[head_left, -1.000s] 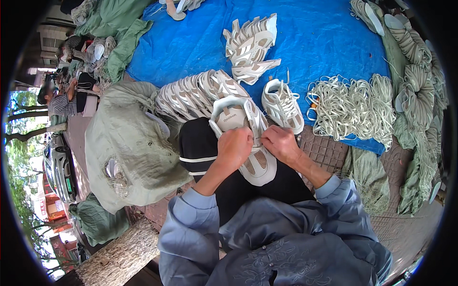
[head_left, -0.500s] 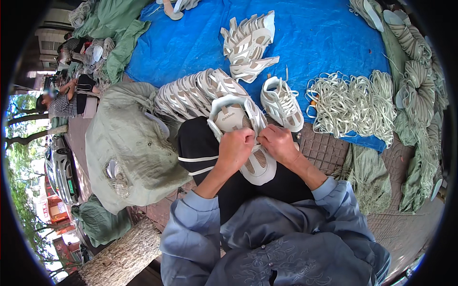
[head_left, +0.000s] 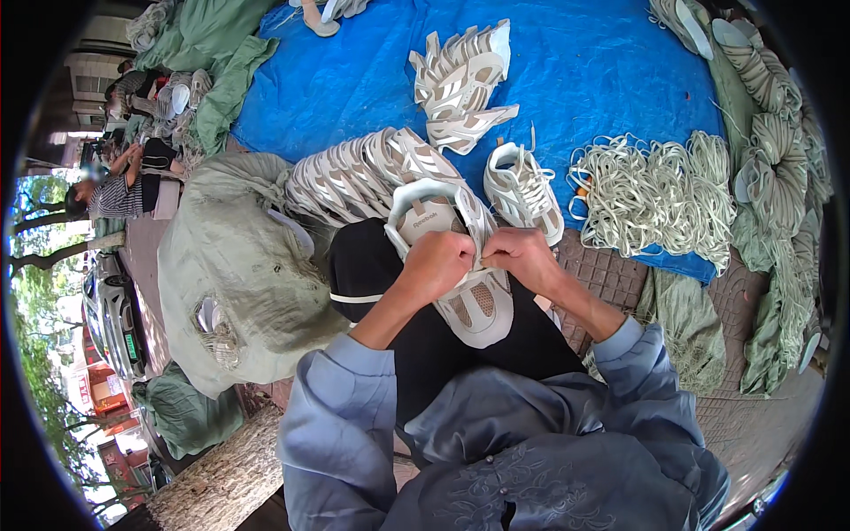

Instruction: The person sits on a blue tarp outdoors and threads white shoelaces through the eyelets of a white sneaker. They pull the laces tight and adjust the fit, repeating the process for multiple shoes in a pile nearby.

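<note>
A beige and white shoe upper (head_left: 485,326) lies across my dark-trousered knees, its toe toward me and its tongue and collar away. My left hand (head_left: 440,265) is closed in a pinch over the eyelet area. Close beside it, my right hand (head_left: 522,257) pinches at the shoe's other side. A pale shoelace (head_left: 471,276) runs between the fingertips across the shoe; its ends are hidden by my fingers. Just beyond my right hand stands a laced shoe upper (head_left: 524,193) of the same kind.
A row of nested shoe uppers (head_left: 354,173) lies beyond my left hand, and another stack (head_left: 460,84) rests on the blue tarp (head_left: 593,80). White laces (head_left: 655,199) are heaped at right. A bulging pale sack (head_left: 239,274) stands at left. Farther left, a person (head_left: 115,190) sits.
Both my forearms have swung slightly outward. My hands remain pinched at the shoe's eyelets, and a pale length of lace now shows more plainly between them.
</note>
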A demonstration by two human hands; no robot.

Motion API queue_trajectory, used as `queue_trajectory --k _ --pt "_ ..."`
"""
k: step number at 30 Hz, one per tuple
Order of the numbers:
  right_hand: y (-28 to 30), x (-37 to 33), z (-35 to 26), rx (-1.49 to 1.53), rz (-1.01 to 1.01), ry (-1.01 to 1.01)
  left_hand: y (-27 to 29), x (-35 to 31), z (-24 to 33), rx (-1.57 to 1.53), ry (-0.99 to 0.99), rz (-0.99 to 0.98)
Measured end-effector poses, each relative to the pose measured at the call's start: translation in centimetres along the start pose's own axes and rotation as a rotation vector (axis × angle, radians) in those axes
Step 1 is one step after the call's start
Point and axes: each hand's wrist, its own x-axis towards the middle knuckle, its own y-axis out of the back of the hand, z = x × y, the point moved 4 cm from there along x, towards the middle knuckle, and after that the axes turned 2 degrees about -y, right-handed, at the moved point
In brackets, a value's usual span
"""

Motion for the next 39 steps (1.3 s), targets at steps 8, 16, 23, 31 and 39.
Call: queue_trajectory --k 8,16,23,31,39 --pt "0.5 1.6 -1.5 -0.112 -0.115 0.096 -0.7 -0.8 0.9 0.432 -0.204 0.017" --pt "0.4 2.3 -4.0 -0.203 -0.157 0.22 13.2 -6.5 -3.2 0.536 0.013 0.835" --pt "-5.4 4.3 -9.9 -0.264 -0.286 0.32 11.9 -8.5 3.9 0.143 -0.32 0.868" --pt "12.9 15.2 1.0 0.034 0.087 -0.104 20.9 -14.4 -18.1 0.726 0.217 0.909" --pt "40.0 14.9 5.5 -0.715 0.525 -0.488 26.9 -34.3 -36.9 0.695 1.153 0.772"
